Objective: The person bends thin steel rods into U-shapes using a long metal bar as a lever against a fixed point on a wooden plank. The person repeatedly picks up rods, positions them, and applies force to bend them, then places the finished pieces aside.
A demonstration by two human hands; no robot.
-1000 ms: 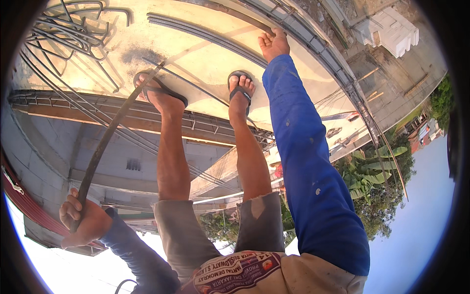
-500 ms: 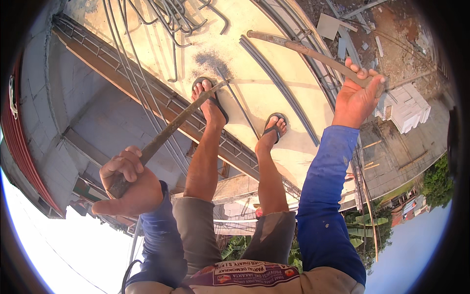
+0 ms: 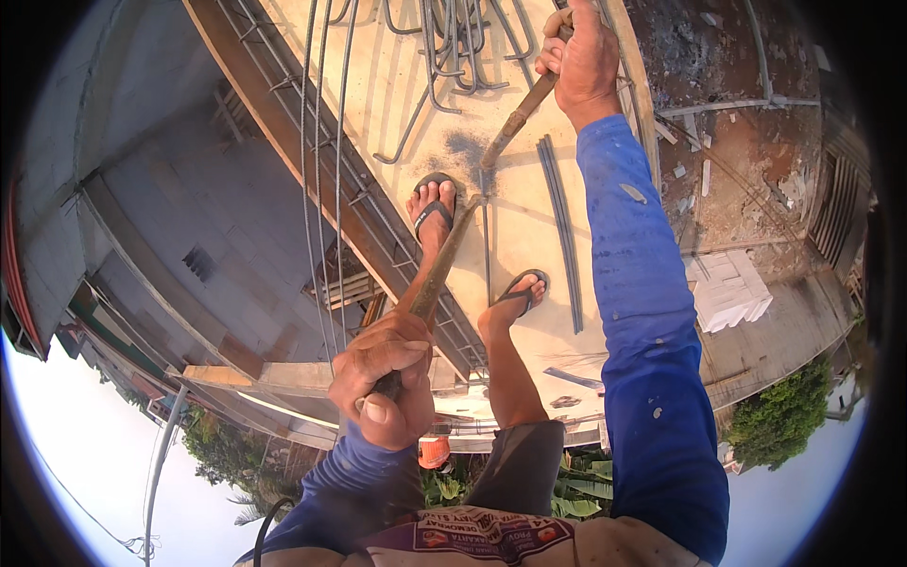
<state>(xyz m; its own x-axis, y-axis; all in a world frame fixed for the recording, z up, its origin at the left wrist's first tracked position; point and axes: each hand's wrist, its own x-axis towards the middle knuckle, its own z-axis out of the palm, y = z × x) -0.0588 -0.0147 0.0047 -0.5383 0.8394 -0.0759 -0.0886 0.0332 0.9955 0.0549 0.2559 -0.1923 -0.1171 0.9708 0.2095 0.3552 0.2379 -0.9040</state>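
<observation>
My left hand (image 3: 385,378) is wrapped round the lower end of a long brown bar (image 3: 446,265), which slants up and away from me. My right hand (image 3: 581,61), reaching far forward, grips the upper end of a second long brown bar (image 3: 518,121). The far ends of both bars come together close to a thin steel rod (image 3: 487,248) lying on the pale board (image 3: 520,217) between my feet. Whether the bars clasp the rod is too small to tell. Dark powder (image 3: 463,146) is scattered just beyond that spot.
Bent steel rods (image 3: 453,42) lie in a heap at the far side. Several straight rods (image 3: 561,236) lie right of my feet. Long rebars (image 3: 321,142) and a tied steel cage (image 3: 364,198) run along the left board edge (image 3: 274,123), with a drop beyond. White blocks (image 3: 729,288) are stacked at right.
My left hand has moved right and slightly down with its bar; my right hand has moved forward and left with the other. The bars' far ends, apart before, now meet near the thin rod.
</observation>
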